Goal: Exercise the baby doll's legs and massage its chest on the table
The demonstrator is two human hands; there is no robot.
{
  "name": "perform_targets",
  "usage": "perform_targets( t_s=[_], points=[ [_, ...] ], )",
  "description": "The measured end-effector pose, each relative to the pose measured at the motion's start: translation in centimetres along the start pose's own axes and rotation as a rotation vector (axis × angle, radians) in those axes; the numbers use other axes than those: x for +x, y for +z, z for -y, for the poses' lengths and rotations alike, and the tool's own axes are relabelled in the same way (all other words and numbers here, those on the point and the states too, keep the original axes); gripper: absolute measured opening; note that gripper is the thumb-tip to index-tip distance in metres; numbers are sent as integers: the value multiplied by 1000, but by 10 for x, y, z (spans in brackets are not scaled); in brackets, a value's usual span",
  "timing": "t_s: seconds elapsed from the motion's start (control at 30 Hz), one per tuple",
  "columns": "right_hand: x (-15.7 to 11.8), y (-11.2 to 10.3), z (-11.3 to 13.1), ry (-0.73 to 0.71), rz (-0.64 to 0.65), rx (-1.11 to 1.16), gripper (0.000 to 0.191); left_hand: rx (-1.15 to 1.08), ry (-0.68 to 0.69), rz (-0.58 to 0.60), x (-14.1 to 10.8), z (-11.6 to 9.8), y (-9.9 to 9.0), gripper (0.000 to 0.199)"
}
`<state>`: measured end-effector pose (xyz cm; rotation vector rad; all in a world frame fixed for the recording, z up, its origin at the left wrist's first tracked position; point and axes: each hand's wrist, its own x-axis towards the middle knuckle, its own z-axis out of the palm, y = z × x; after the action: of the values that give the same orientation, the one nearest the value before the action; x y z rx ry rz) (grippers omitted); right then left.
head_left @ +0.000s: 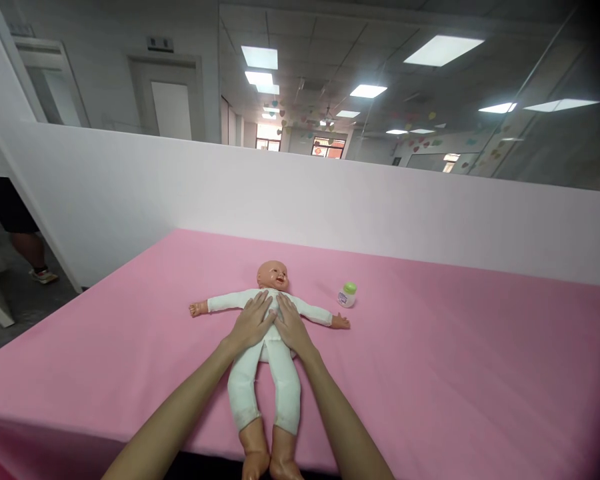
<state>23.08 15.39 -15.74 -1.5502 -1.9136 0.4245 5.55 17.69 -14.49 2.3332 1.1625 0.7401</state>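
A baby doll [289,383] with a white cloth body lies face up, its arms spread wide and its feet toward me. My left hand [253,321] rests flat on the left side of the doll's chest, fingers stretched toward its head. On the other side of the chest lies my right hand [291,325], also flat with fingers extended. The two thumbs come close together at the middle of the torso. A small clear jar with a green lid [347,295] stands just beyond the doll's hand on the right, touched by neither hand.
Pink cloth [430,373] covers the table. A white partition [355,207] with a glass pane above it borders the far side. At the far left, a person's leg [27,247] shows beyond the partition's edge.
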Motion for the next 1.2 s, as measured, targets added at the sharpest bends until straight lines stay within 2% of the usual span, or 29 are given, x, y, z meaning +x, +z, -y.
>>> perform_targets(
  t_s=[0.17,0.3,0.4,0.5,0.6,0.7,0.97,1.1,1.2],
  points=[
    [-11,-6,-5,166,-60,103,85,-138,-196,3,-5,21,-4,82],
    [-33,-14,0,232,2,163,88,-169,-251,83,-31,17,-11,91],
    [-49,-17,12,180,49,159,86,-106,-176,101,-51,4,-12,91],
    [-53,-18,25,47,88,149,76,-27,10,70,-59,-8,-9,76],
    [-46,-17,32,-73,152,98,69,8,126,55,-52,-16,-5,69],
    [-31,-15,31,-103,182,27,69,5,97,58,-37,-19,-4,77],
    [4,0,5,-22,23,-42,72,2,-9,-1,1,-3,1,78],
    [2,1,-8,83,-60,47,84,-74,-120,-21,3,14,2,85],
    [-4,0,-15,155,-76,125,94,-124,-181,-15,-2,25,1,89]
  ],
)
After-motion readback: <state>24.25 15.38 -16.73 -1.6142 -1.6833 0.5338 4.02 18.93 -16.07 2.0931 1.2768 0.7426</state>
